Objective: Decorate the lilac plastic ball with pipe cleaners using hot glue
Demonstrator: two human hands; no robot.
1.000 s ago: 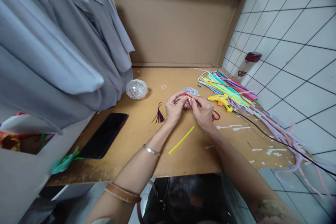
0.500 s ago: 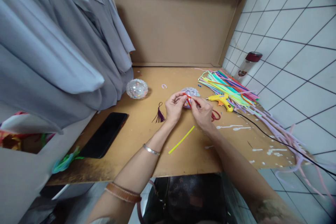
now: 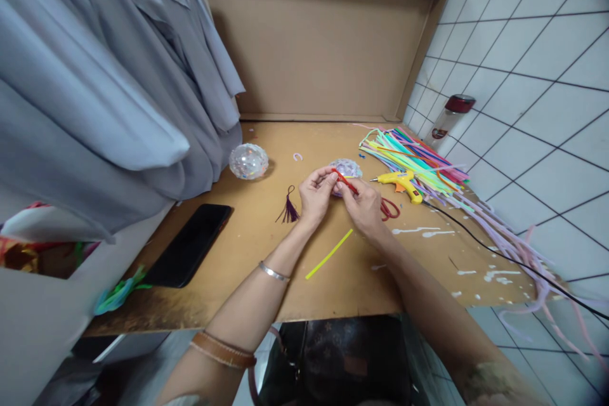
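Pinching red stem [image 3: 346,182]: L hand [image 3: 314,195] & R hand [image 3: 364,205], closed grip; V now gone.

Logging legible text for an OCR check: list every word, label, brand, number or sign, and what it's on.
No text can be read.
Bottle: label, too small and blurred.
Glue gun: dark mark near the cord end, too small.
Bag: patch and faint pattern, too blurred.
Phone: dark, no text visible.
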